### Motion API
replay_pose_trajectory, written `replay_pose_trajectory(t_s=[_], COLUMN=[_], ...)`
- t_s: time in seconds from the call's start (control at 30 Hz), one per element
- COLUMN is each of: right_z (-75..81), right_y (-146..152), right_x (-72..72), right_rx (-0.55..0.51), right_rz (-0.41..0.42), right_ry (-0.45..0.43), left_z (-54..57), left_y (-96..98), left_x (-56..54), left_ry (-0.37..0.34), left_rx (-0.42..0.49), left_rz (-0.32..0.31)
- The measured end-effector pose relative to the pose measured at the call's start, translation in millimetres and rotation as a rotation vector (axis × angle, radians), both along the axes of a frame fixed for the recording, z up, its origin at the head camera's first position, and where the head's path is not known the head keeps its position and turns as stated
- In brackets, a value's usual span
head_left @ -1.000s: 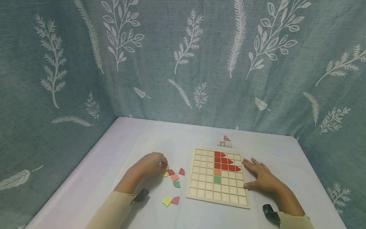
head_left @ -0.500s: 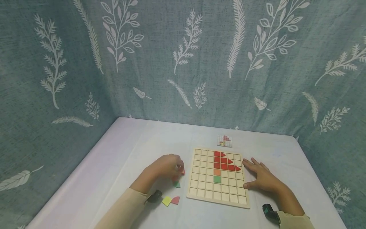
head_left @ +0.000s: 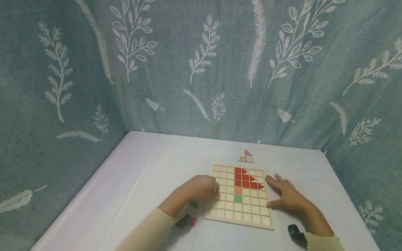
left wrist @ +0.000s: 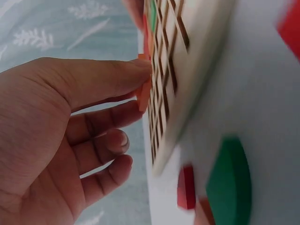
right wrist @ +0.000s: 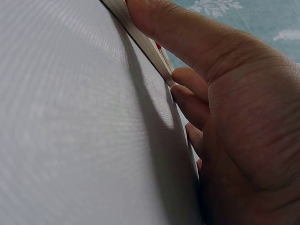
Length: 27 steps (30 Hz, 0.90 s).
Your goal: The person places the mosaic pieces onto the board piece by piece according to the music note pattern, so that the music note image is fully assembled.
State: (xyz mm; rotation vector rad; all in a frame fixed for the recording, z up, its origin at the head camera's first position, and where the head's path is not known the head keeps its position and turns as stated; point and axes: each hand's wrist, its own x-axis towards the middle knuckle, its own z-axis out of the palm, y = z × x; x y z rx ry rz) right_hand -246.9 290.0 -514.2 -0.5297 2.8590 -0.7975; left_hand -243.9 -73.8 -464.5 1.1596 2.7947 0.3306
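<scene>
Between thumb and index finger, my left hand [head_left: 201, 188] pinches an orange square tile [left wrist: 143, 96] over the left part of the wooden grid board [head_left: 225, 212]. Its other fingers are loosely bent. On the board, rows of red tiles [head_left: 242, 176] end in pointed pieces at the right. Below them sit an orange square [head_left: 238, 190] and a green square [head_left: 238, 198] in one column. My right hand [head_left: 287, 195] lies with spread fingers at the board's right edge, thumb and fingertips touching the rim.
A small pattern card [head_left: 246, 156] lies behind the board. Loose pieces lie left of the board, partly hidden by the left arm: a green one [left wrist: 229, 183], a red one [left wrist: 186, 186] and a pink one [head_left: 194, 221]. A leaf-patterned curtain [head_left: 176, 69] surrounds the table.
My left hand has moved right, from the loose pieces to over the board's left side, carrying the orange tile. The right hand has stayed at the board's edge.
</scene>
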Motion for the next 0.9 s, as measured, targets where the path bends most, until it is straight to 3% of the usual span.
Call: replay_pose_trajectory(t_s=[0.57,0.9], right_z=[-2.8,2.4], right_y=[1.0,-0.7], right_x=[-1.6,0.9], right_rx=[0.005,0.004], right_rz=[-0.013,0.016], right_ry=[-0.015,-0.001], left_z=[1.4,-3.0], left_y=[51.2,65.0], left_x=[16.4,24.2], left_ry=[0.055,0.073], left_rx=[-0.005,-0.019], left_rz=[-0.135,-0.139])
